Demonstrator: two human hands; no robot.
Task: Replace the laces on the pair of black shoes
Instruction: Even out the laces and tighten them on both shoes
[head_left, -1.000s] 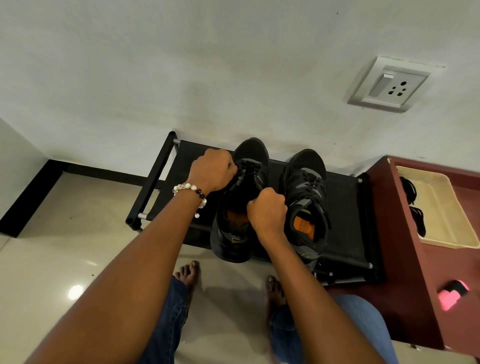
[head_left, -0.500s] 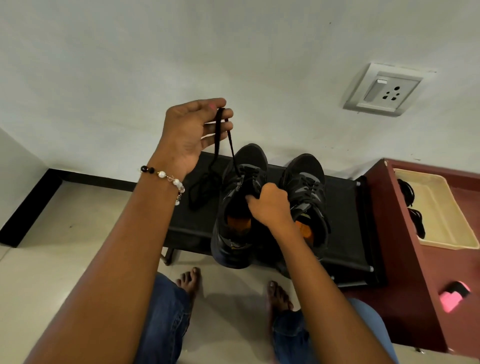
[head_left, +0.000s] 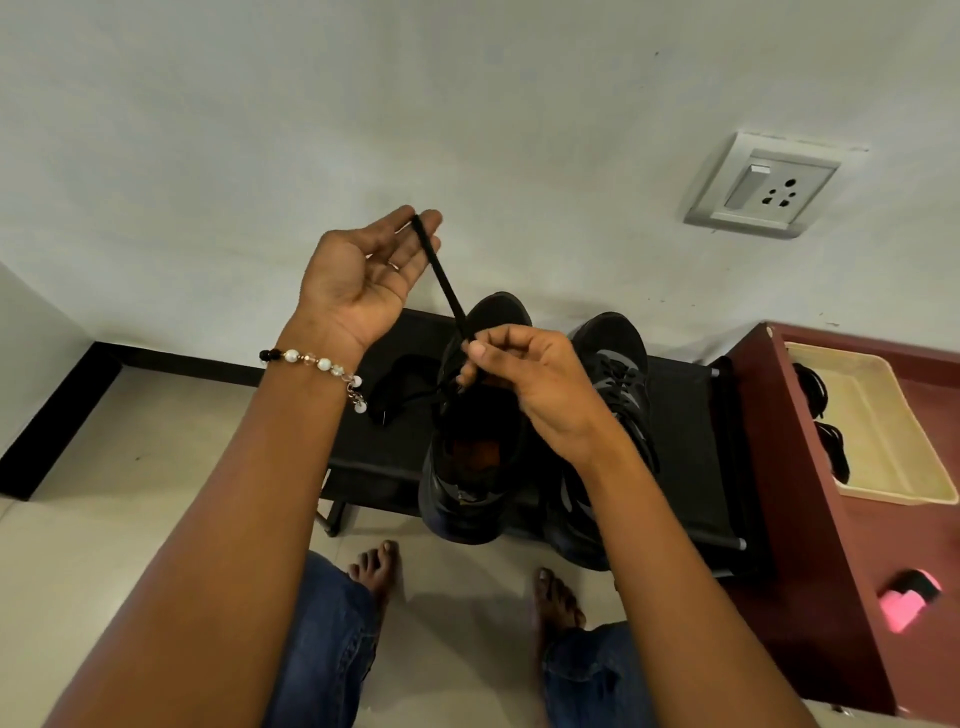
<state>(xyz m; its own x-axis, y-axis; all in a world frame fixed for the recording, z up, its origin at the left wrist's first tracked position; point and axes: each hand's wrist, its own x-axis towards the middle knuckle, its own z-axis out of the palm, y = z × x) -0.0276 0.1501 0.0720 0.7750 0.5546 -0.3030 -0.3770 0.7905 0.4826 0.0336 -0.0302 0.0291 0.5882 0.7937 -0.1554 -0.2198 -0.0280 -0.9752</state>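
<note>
Two black shoes stand side by side on a low black rack (head_left: 685, 415), toes to the wall. The left shoe (head_left: 467, 483) has an open throat with an orange insole; the right shoe (head_left: 613, 358) is still laced. A black lace (head_left: 441, 270) runs taut between my hands above the left shoe. My left hand (head_left: 358, 275), palm up, holds the lace's upper end at its fingertips. My right hand (head_left: 530, 384) pinches the lace lower down, just over the left shoe. The rest of the lace (head_left: 400, 389) lies looped on the rack beside that shoe.
A dark red cabinet (head_left: 810, 545) stands right of the rack, bearing a cream tray (head_left: 883, 415) with black laces (head_left: 831, 447) in it and a pink object (head_left: 904, 608). A wall socket (head_left: 763, 187) sits above. My bare feet (head_left: 379, 566) are on the tiled floor.
My left hand rose from the left shoe, drawing the black lace up out of it. My right hand left the shoe's tongue and now pinches the lace.
</note>
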